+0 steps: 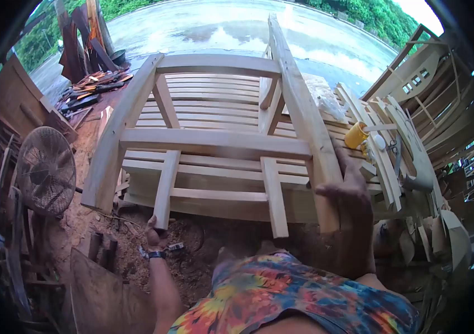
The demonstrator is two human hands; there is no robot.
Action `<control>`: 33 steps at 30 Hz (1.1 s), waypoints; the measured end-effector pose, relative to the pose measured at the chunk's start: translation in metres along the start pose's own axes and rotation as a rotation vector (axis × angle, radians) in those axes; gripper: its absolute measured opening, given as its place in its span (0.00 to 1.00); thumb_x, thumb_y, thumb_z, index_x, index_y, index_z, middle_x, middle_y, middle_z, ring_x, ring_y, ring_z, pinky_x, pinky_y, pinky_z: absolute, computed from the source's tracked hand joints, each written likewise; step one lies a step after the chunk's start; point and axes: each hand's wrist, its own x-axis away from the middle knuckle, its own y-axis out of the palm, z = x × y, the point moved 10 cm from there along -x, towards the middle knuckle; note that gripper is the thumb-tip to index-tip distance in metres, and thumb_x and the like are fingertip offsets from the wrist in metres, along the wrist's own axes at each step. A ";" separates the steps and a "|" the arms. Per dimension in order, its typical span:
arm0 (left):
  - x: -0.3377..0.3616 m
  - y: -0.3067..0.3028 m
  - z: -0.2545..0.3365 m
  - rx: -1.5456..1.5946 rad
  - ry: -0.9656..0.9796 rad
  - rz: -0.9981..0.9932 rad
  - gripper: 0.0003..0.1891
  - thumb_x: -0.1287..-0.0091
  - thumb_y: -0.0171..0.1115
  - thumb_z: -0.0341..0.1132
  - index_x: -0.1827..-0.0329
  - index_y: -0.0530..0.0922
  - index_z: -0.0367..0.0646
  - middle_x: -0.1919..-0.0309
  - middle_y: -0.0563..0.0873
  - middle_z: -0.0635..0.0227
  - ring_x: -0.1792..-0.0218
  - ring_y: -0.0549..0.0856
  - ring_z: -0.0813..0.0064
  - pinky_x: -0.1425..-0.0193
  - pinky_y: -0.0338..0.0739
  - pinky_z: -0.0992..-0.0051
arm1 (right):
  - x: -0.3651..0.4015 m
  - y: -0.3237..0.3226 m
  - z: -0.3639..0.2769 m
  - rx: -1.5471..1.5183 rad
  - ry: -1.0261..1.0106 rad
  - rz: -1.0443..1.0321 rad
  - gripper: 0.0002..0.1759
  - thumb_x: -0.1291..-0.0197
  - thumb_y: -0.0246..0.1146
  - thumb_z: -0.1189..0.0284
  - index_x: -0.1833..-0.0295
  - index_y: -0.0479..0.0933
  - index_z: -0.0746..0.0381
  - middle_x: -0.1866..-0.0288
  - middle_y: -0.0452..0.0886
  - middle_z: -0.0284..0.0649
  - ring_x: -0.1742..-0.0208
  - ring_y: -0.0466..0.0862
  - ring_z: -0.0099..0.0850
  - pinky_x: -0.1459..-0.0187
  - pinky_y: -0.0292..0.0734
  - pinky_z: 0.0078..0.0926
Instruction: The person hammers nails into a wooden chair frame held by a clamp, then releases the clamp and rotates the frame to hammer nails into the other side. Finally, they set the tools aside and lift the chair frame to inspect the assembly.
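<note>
A pale wooden frame [214, 142] with thick side posts, cross rails and thinner legs lies on a slatted wooden piece [209, 106]. My left hand [154, 234], with a dark band at the wrist, is closed around the lower end of the frame's left thin leg. On the right, my right hand [348, 186] lies against the outer side of the right post, its thumb reaching over the post and its fingers stretched along it.
At the left stands a round fan [46, 171]. Right of the frame are a yellow container [356, 135], a clear plastic bag [328, 103], scissors [394, 147] and long wood strips [367, 150]. Scrap wood [95, 86] lies at the back left; shavings [131, 245] cover the ground.
</note>
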 end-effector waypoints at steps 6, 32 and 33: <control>0.000 -0.081 0.081 0.014 0.215 0.211 0.27 0.37 0.64 0.50 0.41 0.73 0.42 0.67 0.84 0.62 0.71 0.85 0.68 0.76 0.79 0.73 | 0.014 0.041 0.008 -0.014 -0.045 -0.042 0.70 0.66 0.83 0.68 0.21 0.43 0.71 0.26 0.62 0.49 0.26 0.64 0.35 0.28 0.58 0.30; 0.167 0.149 0.442 -0.619 0.712 0.328 0.23 0.29 0.55 0.52 0.45 0.79 0.40 0.65 0.84 0.69 0.71 0.82 0.79 0.72 0.75 0.79 | -0.061 0.188 0.382 -0.413 0.372 -0.059 0.44 0.56 0.79 0.67 0.38 0.60 0.65 0.47 0.73 0.44 0.47 0.78 0.33 0.49 0.80 0.33; 0.163 0.138 0.435 -0.592 0.664 0.301 0.23 0.28 0.55 0.52 0.46 0.79 0.40 0.66 0.84 0.68 0.72 0.82 0.78 0.73 0.75 0.78 | -0.064 0.188 0.390 -0.380 0.369 -0.069 0.45 0.56 0.80 0.66 0.38 0.60 0.65 0.46 0.73 0.45 0.47 0.78 0.34 0.48 0.79 0.33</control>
